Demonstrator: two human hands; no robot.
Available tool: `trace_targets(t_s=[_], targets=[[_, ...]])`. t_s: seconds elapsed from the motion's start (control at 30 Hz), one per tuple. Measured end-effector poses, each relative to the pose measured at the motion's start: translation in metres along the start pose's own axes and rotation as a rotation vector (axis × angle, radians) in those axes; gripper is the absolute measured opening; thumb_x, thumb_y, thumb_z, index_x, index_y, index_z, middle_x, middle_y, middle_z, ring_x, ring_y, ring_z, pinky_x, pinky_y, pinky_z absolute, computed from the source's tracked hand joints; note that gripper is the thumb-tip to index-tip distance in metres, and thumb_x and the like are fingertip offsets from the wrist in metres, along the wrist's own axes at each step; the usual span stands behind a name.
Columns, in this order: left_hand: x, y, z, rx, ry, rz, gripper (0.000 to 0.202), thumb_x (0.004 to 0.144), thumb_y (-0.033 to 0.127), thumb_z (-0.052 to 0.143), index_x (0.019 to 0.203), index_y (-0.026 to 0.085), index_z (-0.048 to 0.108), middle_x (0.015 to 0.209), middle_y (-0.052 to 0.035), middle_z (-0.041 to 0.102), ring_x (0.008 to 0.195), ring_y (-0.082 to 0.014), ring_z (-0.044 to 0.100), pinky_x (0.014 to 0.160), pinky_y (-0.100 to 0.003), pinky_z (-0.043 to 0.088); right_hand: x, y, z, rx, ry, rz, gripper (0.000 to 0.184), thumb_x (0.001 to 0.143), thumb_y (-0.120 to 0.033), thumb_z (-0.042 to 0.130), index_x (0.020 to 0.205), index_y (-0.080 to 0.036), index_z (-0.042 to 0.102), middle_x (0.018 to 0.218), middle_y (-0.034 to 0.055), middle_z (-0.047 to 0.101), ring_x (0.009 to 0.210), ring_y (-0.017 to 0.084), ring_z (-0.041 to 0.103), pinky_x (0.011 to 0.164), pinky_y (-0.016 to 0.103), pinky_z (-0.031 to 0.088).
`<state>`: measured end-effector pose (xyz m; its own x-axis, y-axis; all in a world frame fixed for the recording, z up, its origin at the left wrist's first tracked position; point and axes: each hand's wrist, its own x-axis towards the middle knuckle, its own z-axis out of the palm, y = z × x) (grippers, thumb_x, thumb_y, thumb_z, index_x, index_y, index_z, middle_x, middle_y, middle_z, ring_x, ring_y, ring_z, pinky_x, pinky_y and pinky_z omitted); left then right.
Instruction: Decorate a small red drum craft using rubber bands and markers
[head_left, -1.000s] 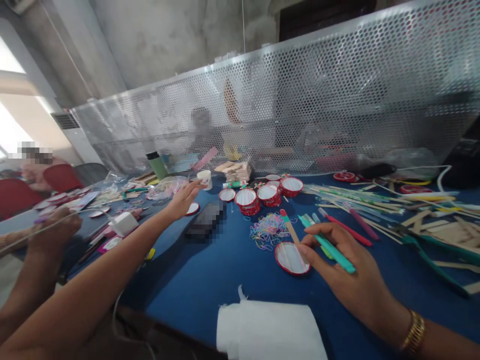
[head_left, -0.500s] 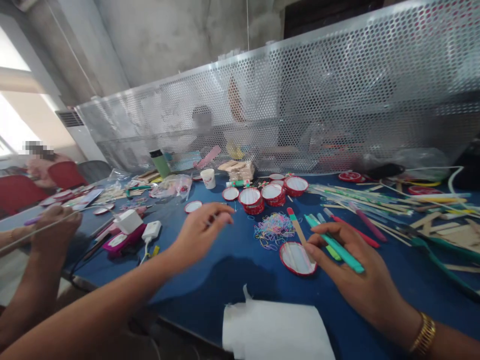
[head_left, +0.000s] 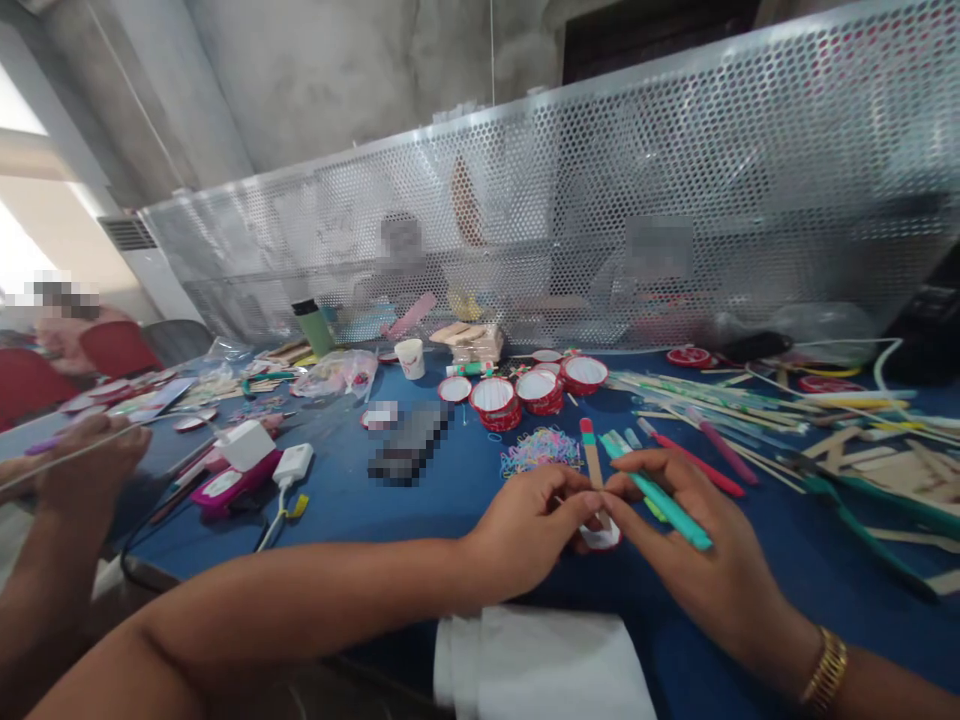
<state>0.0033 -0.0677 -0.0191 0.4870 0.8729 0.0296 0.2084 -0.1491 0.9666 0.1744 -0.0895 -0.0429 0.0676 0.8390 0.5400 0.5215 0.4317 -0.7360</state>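
Observation:
Both my hands meet over the blue table. My right hand (head_left: 686,540) pinches a wooden craft stick (head_left: 593,465) between thumb and finger; the stick has a red tip with a green band below it. A teal marker (head_left: 679,515) is also tucked in that hand, lying across the fingers. My left hand (head_left: 529,530) is closed, thumb and fingers at the stick's lower part. Beneath the fingertips lies a white disc with a red rim (head_left: 602,538), mostly covered by the hands. Small coloured rubber bands (head_left: 538,452) lie heaped just beyond my left hand.
Red-rimmed round pieces (head_left: 495,398) stand stacked behind the bands. Markers (head_left: 694,458), thin sticks and green-handled pliers (head_left: 862,540) lie to the right. A white roll (head_left: 540,665) sits at the near edge. Left are a charger (head_left: 292,463) and another person's hands (head_left: 94,460).
My left hand has swung right and closed at the craft stick beside my right hand. A blurred-out dark object shows on the table where my left hand was.

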Motion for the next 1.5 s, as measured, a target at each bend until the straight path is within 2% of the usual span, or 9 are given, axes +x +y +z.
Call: trace_targets(t_s=[0.13, 0.27, 0.57, 0.8, 0.93, 1.03, 1.13, 1.33, 1.5], targets=[[-0.002, -0.001, -0.005, 0.153, -0.031, 0.068, 0.033, 0.091, 0.047, 0.052, 0.081, 0.017, 0.062, 0.071, -0.0031, 0.064, 0.060, -0.0121, 0.058, 0.052, -0.021, 0.043, -0.003, 0.001, 0.001, -0.009, -0.032, -0.025, 0.025, 0.084, -0.035, 0.065, 0.104, -0.025, 0.054, 0.083, 0.0003, 0.069, 0.071, 0.016, 0.068, 0.063, 0.026, 0.055], [-0.004, -0.003, -0.009, 0.204, -0.064, 0.085, 0.040, 0.094, 0.050, 0.044, 0.080, 0.017, 0.063, 0.072, -0.0024, 0.064, 0.057, -0.0111, 0.058, 0.053, -0.021, 0.043, -0.003, -0.002, -0.001, -0.018, -0.052, -0.049, 0.024, 0.085, -0.034, 0.064, 0.104, -0.025, 0.053, 0.084, 0.0001, 0.070, 0.071, 0.017, 0.069, 0.064, 0.028, 0.056], [-0.002, -0.006, -0.006, -0.088, -0.131, -0.087, 0.044, 0.088, 0.058, 0.050, 0.086, 0.015, 0.061, 0.080, -0.0048, 0.068, 0.055, -0.0105, 0.064, 0.042, -0.017, 0.042, -0.004, -0.010, -0.003, 0.011, -0.110, -0.069, 0.021, 0.087, -0.033, 0.061, 0.104, -0.026, 0.051, 0.085, -0.0005, 0.072, 0.070, 0.017, 0.070, 0.062, 0.029, 0.057], [-0.006, -0.003, -0.005, -0.158, -0.102, -0.021, 0.047, 0.085, 0.059, 0.054, 0.080, 0.014, 0.061, 0.076, -0.0050, 0.068, 0.057, -0.0105, 0.066, 0.044, -0.015, 0.045, -0.004, -0.014, -0.006, 0.019, -0.072, -0.140, 0.021, 0.087, -0.034, 0.062, 0.104, -0.025, 0.052, 0.088, 0.0009, 0.069, 0.078, 0.017, 0.068, 0.070, 0.029, 0.055], [-0.009, 0.001, -0.003, -0.221, -0.112, -0.022, 0.043, 0.081, 0.058, 0.061, 0.083, 0.016, 0.056, 0.068, -0.0016, 0.065, 0.054, -0.0113, 0.065, 0.040, -0.015, 0.044, -0.005, -0.013, -0.011, 0.045, 0.018, -0.141, 0.015, 0.095, -0.034, 0.047, 0.103, -0.025, 0.057, 0.085, 0.0006, 0.066, 0.076, 0.016, 0.064, 0.067, 0.029, 0.052], [-0.010, 0.002, -0.001, -0.271, -0.154, -0.048, 0.042, 0.081, 0.058, 0.062, 0.087, 0.018, 0.052, 0.065, -0.0001, 0.063, 0.052, -0.0118, 0.065, 0.039, -0.015, 0.044, -0.007, -0.014, -0.015, 0.001, 0.027, -0.257, 0.023, 0.097, -0.030, 0.040, 0.106, -0.027, 0.061, 0.091, 0.0024, 0.065, 0.082, 0.017, 0.062, 0.073, 0.031, 0.051], [-0.011, 0.000, 0.001, -0.274, -0.177, -0.077, 0.043, 0.081, 0.059, 0.061, 0.089, 0.018, 0.052, 0.067, -0.0001, 0.063, 0.053, -0.0109, 0.065, 0.041, -0.015, 0.046, -0.009, -0.016, -0.017, -0.093, 0.033, -0.332, 0.023, 0.093, -0.024, 0.047, 0.112, -0.028, 0.058, 0.096, 0.0030, 0.064, 0.086, 0.019, 0.062, 0.078, 0.035, 0.049], [-0.010, -0.002, 0.001, -0.236, -0.198, -0.089, 0.046, 0.081, 0.062, 0.059, 0.090, 0.017, 0.052, 0.069, -0.0006, 0.062, 0.056, -0.0106, 0.065, 0.044, -0.015, 0.047, -0.009, -0.018, -0.017, -0.145, 0.041, -0.393, 0.011, 0.085, -0.018, 0.055, 0.093, -0.025, 0.052, 0.081, -0.0001, 0.059, 0.077, 0.018, 0.059, 0.083, 0.039, 0.045], [-0.009, -0.004, 0.002, -0.208, -0.202, -0.096, 0.045, 0.083, 0.061, 0.058, 0.085, 0.017, 0.052, 0.069, -0.0009, 0.062, 0.057, -0.0090, 0.064, 0.046, -0.015, 0.048, -0.006, -0.016, -0.016, -0.115, 0.018, -0.443, 0.013, 0.084, -0.014, 0.055, 0.091, -0.024, 0.052, 0.080, -0.0006, 0.060, 0.075, 0.017, 0.059, 0.081, 0.039, 0.044]])
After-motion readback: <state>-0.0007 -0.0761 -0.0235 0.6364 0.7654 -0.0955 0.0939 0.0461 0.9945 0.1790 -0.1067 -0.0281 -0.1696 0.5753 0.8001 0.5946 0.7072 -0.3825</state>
